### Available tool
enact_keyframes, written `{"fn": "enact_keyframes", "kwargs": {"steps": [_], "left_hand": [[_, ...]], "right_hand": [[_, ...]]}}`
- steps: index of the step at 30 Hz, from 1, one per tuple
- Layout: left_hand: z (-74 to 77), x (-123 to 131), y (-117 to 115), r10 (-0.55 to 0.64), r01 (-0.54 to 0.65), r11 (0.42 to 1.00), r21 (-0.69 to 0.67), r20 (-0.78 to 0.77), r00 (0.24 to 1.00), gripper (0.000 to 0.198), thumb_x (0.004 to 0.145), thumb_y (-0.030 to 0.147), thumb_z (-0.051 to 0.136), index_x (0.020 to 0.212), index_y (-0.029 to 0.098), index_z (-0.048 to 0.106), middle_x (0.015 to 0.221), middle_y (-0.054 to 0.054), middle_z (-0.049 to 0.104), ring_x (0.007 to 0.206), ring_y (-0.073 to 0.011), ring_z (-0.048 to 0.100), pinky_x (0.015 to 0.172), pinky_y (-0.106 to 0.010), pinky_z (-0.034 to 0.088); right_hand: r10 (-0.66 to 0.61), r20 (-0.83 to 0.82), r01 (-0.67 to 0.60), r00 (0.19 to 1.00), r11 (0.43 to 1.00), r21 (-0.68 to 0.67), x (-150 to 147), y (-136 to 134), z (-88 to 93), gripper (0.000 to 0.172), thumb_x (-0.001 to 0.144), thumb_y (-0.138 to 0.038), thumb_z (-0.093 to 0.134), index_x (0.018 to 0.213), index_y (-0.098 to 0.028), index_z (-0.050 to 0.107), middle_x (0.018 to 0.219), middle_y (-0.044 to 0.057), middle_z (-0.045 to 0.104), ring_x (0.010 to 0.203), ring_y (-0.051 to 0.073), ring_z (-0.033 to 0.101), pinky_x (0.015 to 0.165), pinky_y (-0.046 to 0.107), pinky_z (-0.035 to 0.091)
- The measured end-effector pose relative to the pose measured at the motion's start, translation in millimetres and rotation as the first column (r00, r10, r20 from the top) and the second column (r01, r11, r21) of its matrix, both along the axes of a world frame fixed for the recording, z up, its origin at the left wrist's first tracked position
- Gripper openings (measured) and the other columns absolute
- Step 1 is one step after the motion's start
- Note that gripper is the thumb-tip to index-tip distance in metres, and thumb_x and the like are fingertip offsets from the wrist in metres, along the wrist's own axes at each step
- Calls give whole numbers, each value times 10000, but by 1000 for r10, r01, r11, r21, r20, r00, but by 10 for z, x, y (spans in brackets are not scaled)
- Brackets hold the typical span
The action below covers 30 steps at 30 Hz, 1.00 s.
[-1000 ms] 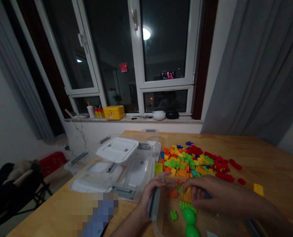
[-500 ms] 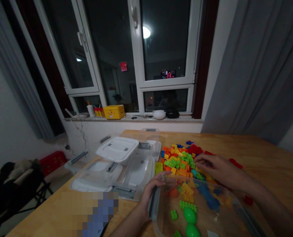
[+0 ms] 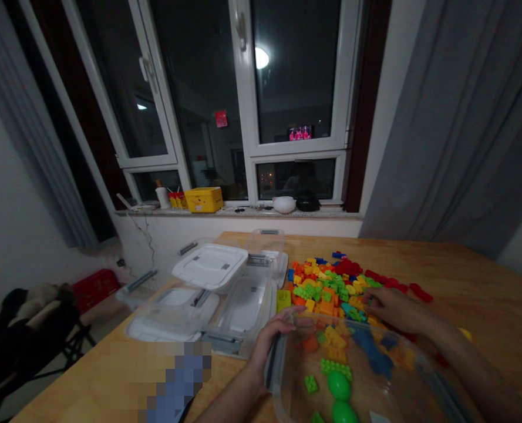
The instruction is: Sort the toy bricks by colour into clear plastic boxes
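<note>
My left hand (image 3: pixel 272 341) grips the left side of a clear plastic storage box (image 3: pixel 277 402), its fingers over the rim and grey latch. Through the clear plastic I see a few green bricks, a green double-rounded piece (image 3: pixel 340 385) and orange pieces; whether each lies inside or beyond the wall I cannot tell. Past the box spreads a heap of coloured building bricks (image 3: pixel 317 288). At the heap's right side is my right hand (image 3: pixel 395 308), fingers curled together among yellow and green bricks. What they hold, if anything, is hidden.
Left of the heap are more clear boxes (image 3: pixel 190 311) and white lids (image 3: pixel 210 265), some stacked. Red pieces (image 3: pixel 420 292) lie right of the heap. A blurred blue patch (image 3: pixel 177 382) is at the front left. A yellow box (image 3: pixel 203 200) and bowls (image 3: pixel 284 204) line the windowsill.
My right hand has shifted right and slightly down along the heap, uncovering yellow, green and red bricks. My left hand and the box have hardly moved.
</note>
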<state>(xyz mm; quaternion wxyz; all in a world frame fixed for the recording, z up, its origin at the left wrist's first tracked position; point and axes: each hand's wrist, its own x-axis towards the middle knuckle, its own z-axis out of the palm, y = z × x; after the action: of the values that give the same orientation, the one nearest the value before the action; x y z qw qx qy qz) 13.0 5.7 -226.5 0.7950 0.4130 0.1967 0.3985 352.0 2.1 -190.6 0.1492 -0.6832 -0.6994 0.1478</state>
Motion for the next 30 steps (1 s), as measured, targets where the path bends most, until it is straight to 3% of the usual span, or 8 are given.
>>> {"fn": "enact_keyframes", "kwargs": {"steps": [9,14,18,23,26,30], "left_hand": [[-19,8,19,4,-4,1000,0,-8,1000,586,750,241,598,1318,131,692,1138,-125,801,1093,-304,710,1062,-408,391],[-26,7,5,6,-6,1000,4,-9,1000,599,752,238,581,1331,127,684,1177,-132,789,1140,-327,697,1076,-434,386],[24,16,-6,7,-7,1000,1,0,1000,584,727,226,598,1294,128,702,1141,-137,802,1128,-327,713,1070,-424,394],[69,29,-18,6,-6,999,-32,21,1000,574,713,225,622,1274,136,708,1121,-129,807,1088,-320,728,1047,-418,414],[28,22,-6,13,-12,999,-32,18,1000,584,718,218,616,1288,128,704,1109,-126,806,1091,-317,724,1064,-418,405],[-55,7,37,3,-3,1000,-7,24,1000,585,744,213,600,1313,116,697,1144,-136,797,1139,-319,707,1086,-419,389]], "right_hand": [[12,-39,-12,999,1000,-1,-113,188,-359,149,815,-240,657,931,-193,736,884,64,786,806,228,695,662,308,453],[1,-66,0,998,1000,18,-76,230,-489,93,766,-239,696,849,-206,724,791,48,743,737,236,665,604,325,409],[0,-87,4,996,999,43,-85,155,-451,46,772,-216,667,805,-228,697,737,34,723,718,247,665,600,345,399],[25,-103,-18,994,998,65,-120,61,-368,163,815,-184,589,886,-250,720,787,38,772,736,248,704,609,351,425],[16,-76,-11,997,998,64,-140,92,-305,132,775,-171,604,829,-208,719,781,50,776,744,250,712,629,338,442],[51,-77,-44,996,995,94,-161,95,-126,169,843,-225,579,914,-202,730,907,84,813,847,257,731,720,340,495]]}}
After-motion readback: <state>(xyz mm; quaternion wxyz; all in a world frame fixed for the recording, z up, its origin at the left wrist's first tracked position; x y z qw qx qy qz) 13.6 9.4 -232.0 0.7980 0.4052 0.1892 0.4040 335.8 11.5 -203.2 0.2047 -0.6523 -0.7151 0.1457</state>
